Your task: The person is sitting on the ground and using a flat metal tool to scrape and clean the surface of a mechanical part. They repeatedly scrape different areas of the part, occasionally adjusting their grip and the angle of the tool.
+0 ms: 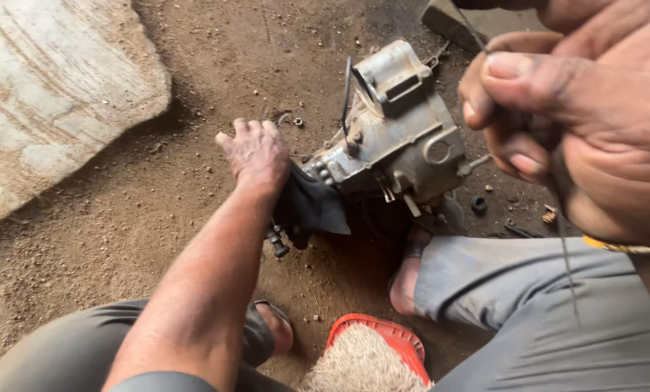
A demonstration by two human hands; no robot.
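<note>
You are gripping the black rubber boot (307, 207) on the greasy engine casing (394, 134) with your left hand (256, 152) while your right hand (550, 109) is pinching a thin wire (566, 254), which risks slipping.

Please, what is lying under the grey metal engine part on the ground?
Under the engine part I see brown dirt ground and a foot in a sandal at its lower edge. What lies directly beneath its middle is covered.

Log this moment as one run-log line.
left hand: on engine block's black end | right hand: pinching thin wire | ground: dirt
</note>
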